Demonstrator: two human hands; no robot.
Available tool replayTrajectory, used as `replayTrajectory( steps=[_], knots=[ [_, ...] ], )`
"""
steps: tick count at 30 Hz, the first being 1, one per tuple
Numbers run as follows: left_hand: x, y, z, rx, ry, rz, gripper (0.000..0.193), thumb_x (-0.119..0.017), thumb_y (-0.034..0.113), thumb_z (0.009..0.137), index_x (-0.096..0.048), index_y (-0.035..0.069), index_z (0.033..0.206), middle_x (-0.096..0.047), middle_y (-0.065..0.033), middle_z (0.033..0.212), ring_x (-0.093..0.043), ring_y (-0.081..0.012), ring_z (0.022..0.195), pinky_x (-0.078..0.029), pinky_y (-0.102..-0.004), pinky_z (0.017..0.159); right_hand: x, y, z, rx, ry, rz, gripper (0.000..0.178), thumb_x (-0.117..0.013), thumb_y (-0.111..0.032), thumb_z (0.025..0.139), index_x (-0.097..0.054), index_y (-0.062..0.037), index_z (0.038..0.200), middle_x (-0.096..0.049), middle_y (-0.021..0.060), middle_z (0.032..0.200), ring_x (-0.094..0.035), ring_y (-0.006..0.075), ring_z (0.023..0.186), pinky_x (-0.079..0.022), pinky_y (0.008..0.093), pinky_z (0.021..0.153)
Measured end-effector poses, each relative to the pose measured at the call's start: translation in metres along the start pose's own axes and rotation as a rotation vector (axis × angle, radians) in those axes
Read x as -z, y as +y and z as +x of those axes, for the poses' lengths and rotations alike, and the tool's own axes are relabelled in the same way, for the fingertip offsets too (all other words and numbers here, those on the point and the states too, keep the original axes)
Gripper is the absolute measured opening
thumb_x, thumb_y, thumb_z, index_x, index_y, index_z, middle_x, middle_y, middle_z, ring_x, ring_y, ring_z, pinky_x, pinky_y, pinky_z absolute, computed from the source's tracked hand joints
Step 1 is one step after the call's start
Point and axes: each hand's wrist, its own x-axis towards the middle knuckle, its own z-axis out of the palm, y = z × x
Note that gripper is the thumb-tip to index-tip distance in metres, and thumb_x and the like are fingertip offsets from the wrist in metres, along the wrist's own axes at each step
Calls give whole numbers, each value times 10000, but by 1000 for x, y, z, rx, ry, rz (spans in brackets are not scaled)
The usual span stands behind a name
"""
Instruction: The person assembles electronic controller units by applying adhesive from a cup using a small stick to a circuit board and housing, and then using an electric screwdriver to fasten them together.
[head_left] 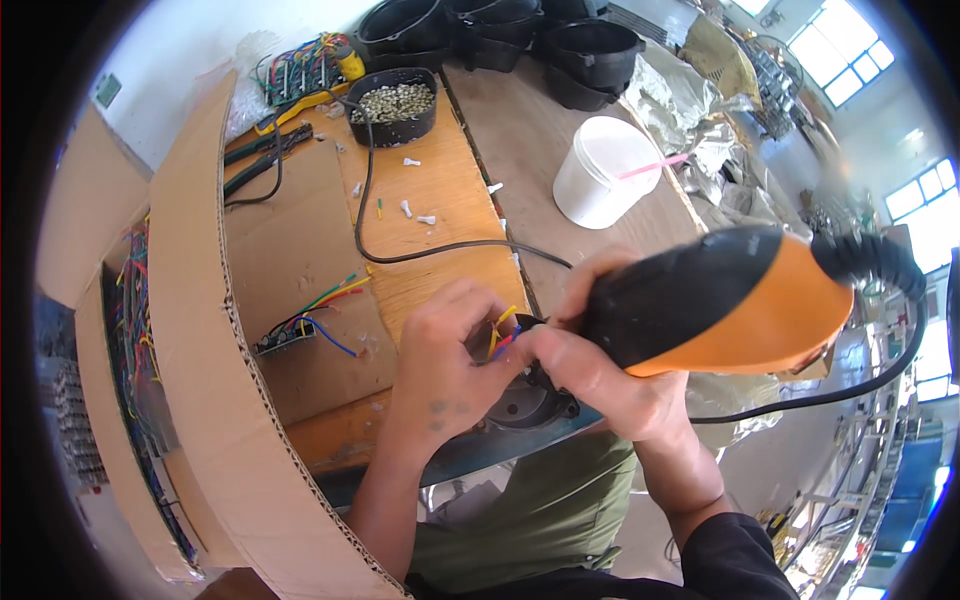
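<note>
- Orange-and-black handheld power tool (740, 300) bulges closest to the camera, covering part of my right hand (610, 375), which is wrapped around its front end.
- With my left hand (440, 350) I pinch yellow, red and blue wires (503, 325) just beside that end, above a dark round housing (515, 410).
- Tall tan cardboard box wall (190, 250) rises left of my forearm, standing between me and the wired circuit boards (130, 340) behind it.
- Thin black cable (470, 243) loops across the orange-brown wooden bench top (455, 190), near scattered small white connectors (406, 208).
- Small circuit board with coloured wires (285, 338) lies on flat cardboard (310, 230).
- Black square-sided tub (410, 133) holds many small beige pieces (392, 101).
- White plastic bucket (590, 190) has a pink stick (655, 167) across its mouth.
- Black pots (590, 60) stand stacked beyond.
</note>
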Motion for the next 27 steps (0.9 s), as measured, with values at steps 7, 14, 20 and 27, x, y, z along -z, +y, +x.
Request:
replayTrajectory(
  steps=[7,14,20,27],
  knots=[
    [-8,-2,-3,37,89,-108,157,-718,65,745,-582,-1,788,-492,-68,701,-455,-149,564,-339,-292,514,0,8,8,305,-16,-134,193,-753,-13,721,-605,-12,846,-567,30,758,-551,125,678,-440,262,643],
    [-3,8,-10,-63,200,129,137,-731,71,773,-621,-8,792,-480,-45,658,-419,-114,554,-312,-272,501,4,13,13,347,-5,-156,185,-744,-11,723,-602,-21,841,-571,21,742,-559,125,667,-448,267,642],
    [27,14,-24,217,-27,-42,185,-781,111,808,-658,-24,832,-476,-85,609,-397,-107,519,-347,-281,495,6,14,11,334,-40,-131,194,-740,-13,722,-604,-19,860,-578,19,744,-562,120,669,-449,262,647],
    [21,14,-26,147,-42,97,266,-725,148,893,-556,-9,761,-495,-125,572,-469,-202,493,-373,-325,487,9,12,9,269,-81,-68,206,-736,-15,721,-606,-17,881,-586,16,746,-565,114,671,-451,257,653]
  ],
)
